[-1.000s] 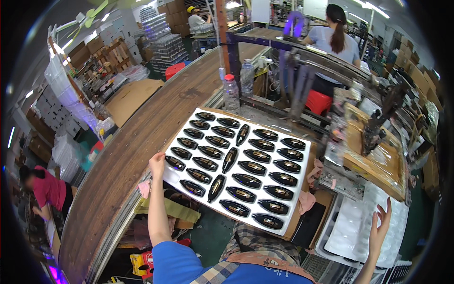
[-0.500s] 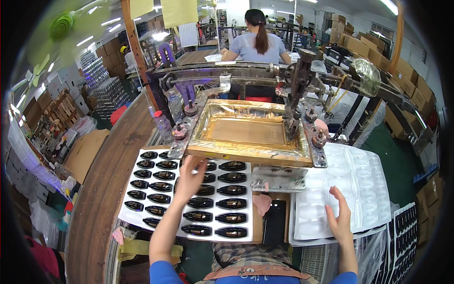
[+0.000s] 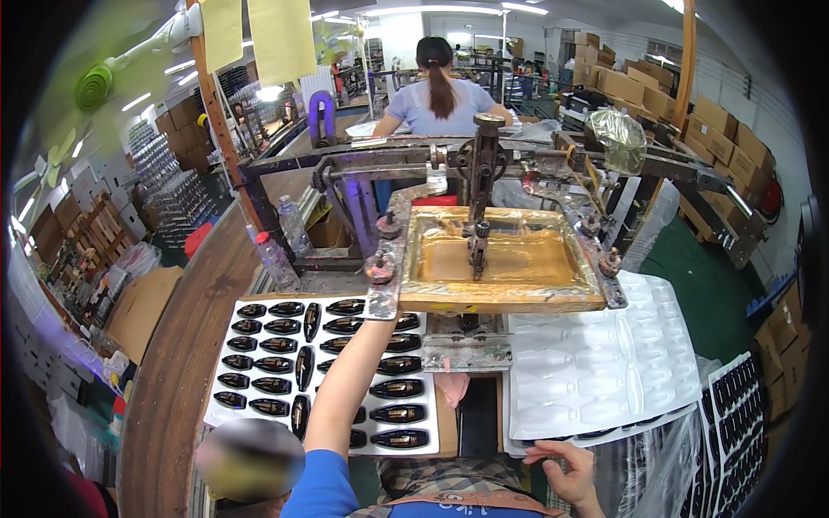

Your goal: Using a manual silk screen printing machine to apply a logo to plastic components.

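The black pieces (image 3: 398,413) lie in the left tray (image 3: 229,416), which is white; most lie sideways, but a few in the middle stand the long way; gold writing shows on many of them, and some of it is too small to read; the left arm (image 3: 345,388) reaches over that tray to the wood frame (image 3: 509,300), which hides the left hand; I cannot tell how far open that hand is, or if it has hold of something; the right hand (image 3: 566,475) is near the front edge of the right tray (image 3: 544,423); its fingers are a bit bent, its thumb is apart, and it is empty; a metal block (image 3: 466,352) sits low under the frame; a pink rag (image 3: 452,388) and a dark pad (image 3: 479,423) are between the trays; white letters show on the blue shirt (image 3: 432,510); a yellow mark is on the frame's front bar.
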Motion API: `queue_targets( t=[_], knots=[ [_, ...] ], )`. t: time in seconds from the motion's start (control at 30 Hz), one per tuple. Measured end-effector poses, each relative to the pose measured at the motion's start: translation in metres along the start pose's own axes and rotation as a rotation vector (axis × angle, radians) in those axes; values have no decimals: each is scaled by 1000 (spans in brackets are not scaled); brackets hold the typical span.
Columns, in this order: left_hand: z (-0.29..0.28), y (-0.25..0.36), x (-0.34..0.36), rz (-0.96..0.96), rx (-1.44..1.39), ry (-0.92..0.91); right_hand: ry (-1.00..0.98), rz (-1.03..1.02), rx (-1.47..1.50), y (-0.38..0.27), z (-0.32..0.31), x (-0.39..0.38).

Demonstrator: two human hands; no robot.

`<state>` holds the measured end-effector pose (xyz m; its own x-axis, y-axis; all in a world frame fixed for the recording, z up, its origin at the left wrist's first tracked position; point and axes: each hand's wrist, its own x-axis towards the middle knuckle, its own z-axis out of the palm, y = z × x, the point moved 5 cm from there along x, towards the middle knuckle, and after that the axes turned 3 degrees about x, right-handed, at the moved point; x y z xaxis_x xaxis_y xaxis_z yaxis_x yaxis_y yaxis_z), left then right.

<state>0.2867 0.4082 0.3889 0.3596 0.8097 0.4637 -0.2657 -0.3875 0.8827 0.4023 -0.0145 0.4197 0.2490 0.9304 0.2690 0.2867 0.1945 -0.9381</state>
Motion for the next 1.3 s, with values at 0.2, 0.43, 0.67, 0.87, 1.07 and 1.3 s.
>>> queue_targets(
  t=[0.2,0.43,0.67,0.87,1.07,1.3],
  knots=[
    [-69,-28,-22,-240,-489,181,-251,-9,54,11,48,21],
    [-159,113,-135,-215,-80,265,-318,252,202,52,92,11],
    [-337,165,-302,-158,266,840,-382,755,601,108,139,-30],
    [-397,148,-405,-262,396,1067,-415,1049,745,134,152,-46],
    [-430,110,-419,-270,552,1093,-287,916,716,129,165,-44],
    [-456,94,-439,-304,1020,980,-88,771,714,122,183,-30]
  ],
)
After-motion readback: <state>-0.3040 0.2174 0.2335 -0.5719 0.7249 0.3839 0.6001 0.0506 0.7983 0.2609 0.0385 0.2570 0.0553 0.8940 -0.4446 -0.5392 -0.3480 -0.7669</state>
